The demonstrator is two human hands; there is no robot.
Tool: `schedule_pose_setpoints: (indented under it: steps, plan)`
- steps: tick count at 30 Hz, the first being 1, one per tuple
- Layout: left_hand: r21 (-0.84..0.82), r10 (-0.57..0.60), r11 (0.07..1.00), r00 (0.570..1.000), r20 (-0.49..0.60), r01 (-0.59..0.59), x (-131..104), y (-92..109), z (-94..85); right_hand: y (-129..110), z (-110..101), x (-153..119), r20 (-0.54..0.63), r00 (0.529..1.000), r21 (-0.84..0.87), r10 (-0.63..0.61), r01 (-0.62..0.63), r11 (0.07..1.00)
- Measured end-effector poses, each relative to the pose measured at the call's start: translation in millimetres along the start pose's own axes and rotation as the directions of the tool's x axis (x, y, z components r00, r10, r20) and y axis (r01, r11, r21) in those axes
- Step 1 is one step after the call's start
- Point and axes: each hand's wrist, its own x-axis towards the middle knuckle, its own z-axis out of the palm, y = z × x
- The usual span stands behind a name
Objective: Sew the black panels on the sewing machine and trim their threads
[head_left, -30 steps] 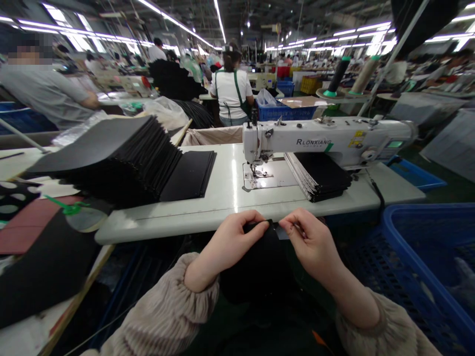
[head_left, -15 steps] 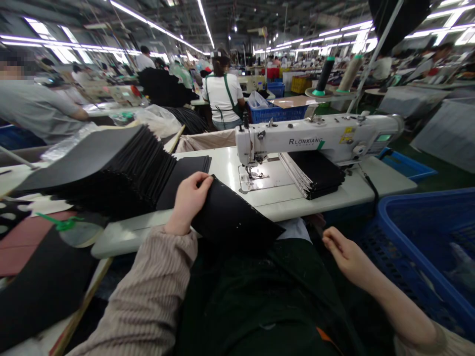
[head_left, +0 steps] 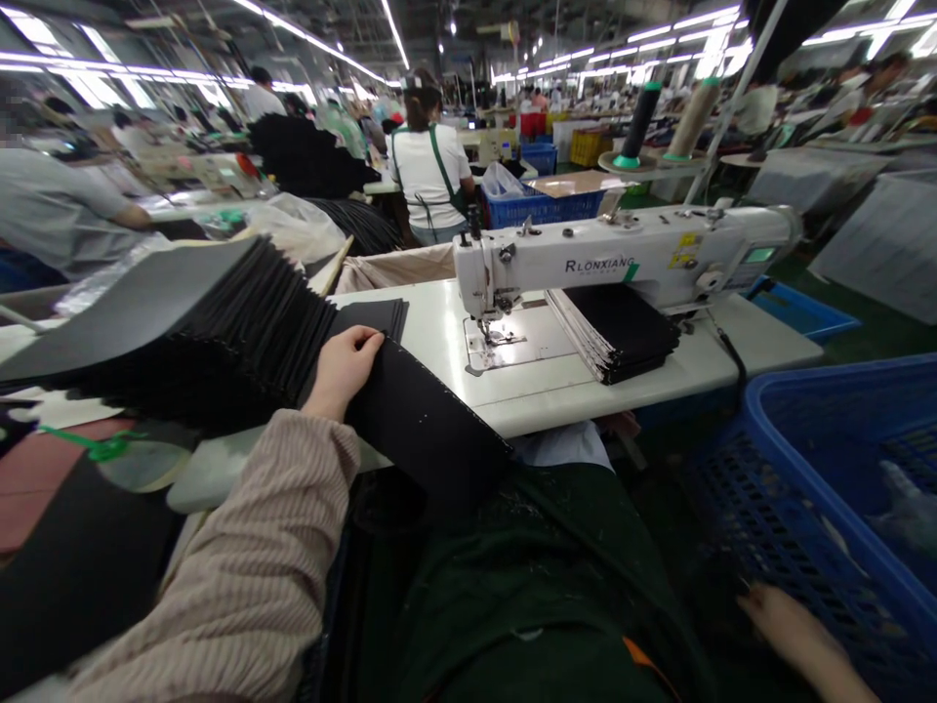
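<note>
My left hand (head_left: 344,369) pinches the top corner of a black panel (head_left: 431,420), which slants down from the table edge onto my lap. A line of small marks runs along the panel's upper edge. Low at the right, beside the blue basket, is my right hand (head_left: 783,620), its fingers closed and blurred; anything in them is too small to make out. A tall stack of black panels (head_left: 241,332) leans left of my left hand. More black pieces (head_left: 622,327) lie in a pile under the arm of the white sewing machine (head_left: 586,259).
A blue basket (head_left: 820,391) stands at the right of the white table (head_left: 498,405). Thread cones (head_left: 640,122) rise behind the machine. A person in a white shirt (head_left: 431,171) stands ahead, and another person (head_left: 65,215) is at the left.
My left hand and the black panel have moved left. My right hand has dropped down and to the right, away from my lap. The view has shifted slightly.
</note>
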Motion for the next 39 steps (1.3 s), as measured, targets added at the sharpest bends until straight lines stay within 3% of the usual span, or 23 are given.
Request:
schedule_pose_setpoints:
  steps: [4, 8, 11, 14, 18, 21, 24, 25, 27, 29, 32, 36, 39]
  plan:
    - [-0.003, 0.015, 1.0, 1.0, 0.018, -0.015, 4, 3, 5.8, -49, -6, 33, 0.09, 0.984, 0.053, -0.155, 0.15, 0.987]
    - [-0.015, 0.021, 1.0, 1.0, 0.021, -0.021, 7, 3, 8.1, -119, -33, 58, 0.002, 0.961, 0.114, -0.278, 0.275, 0.955]
    - [-0.032, 0.022, 0.999, 0.999, 0.026, -0.021, 8, 4, 12.1, -184, -45, 64, -0.059, 0.872, 0.263, -0.486, 0.483, 0.835]
    - [-0.046, 0.033, 0.998, 0.998, 0.045, -0.031, 11, 7, 20.4, -245, -35, 61, -0.123, 0.79, 0.395, -0.6, 0.594, 0.701]
    - [-0.045, 0.049, 0.998, 0.997, 0.062, -0.047, 17, 16, 33.5, -295, -7, 57, -0.207, 0.778, 0.476, -0.593, 0.609, 0.634]
    - [-0.022, 0.057, 0.998, 0.998, 0.013, -0.057, 4, 30, 38.4, -304, 2, 58, -0.258, 0.793, 0.522, -0.553, 0.595, 0.61]
    - [-0.021, 0.193, 0.981, 0.981, 0.028, -0.192, -46, 53, 41.1, -302, 1, 60, -0.271, 0.815, 0.573, -0.513, 0.565, 0.594]
    - [-0.055, 0.292, 0.956, 0.95, 0.115, -0.287, -70, 61, 42.8, -301, 0, 61, -0.27, 0.823, 0.586, -0.501, 0.553, 0.593]
    - [-0.101, 0.436, 0.899, 0.846, 0.307, -0.427, -123, 77, 48.8, -302, -2, 60, -0.263, 0.832, 0.598, -0.489, 0.538, 0.594]
    - [-0.051, 0.498, 0.849, 0.766, 0.407, -0.526, -168, 86, 58.3, -302, -5, 59, -0.258, 0.827, 0.589, -0.499, 0.544, 0.598]
    - [0.127, 0.469, 0.82, 0.783, 0.41, -0.558, -204, 88, 74.4, -294, -14, 60, -0.266, 0.813, 0.537, -0.518, 0.571, 0.621]
    - [0.278, 0.41, 0.818, 0.849, 0.332, -0.504, -211, 81, 87.5, -270, -29, 69, -0.285, 0.831, 0.48, -0.477, 0.555, 0.679]
    - [0.305, 0.385, 0.827, 0.871, 0.304, -0.472, -212, 78, 89.4, -258, -30, 72, -0.279, 0.843, 0.488, -0.459, 0.537, 0.689]
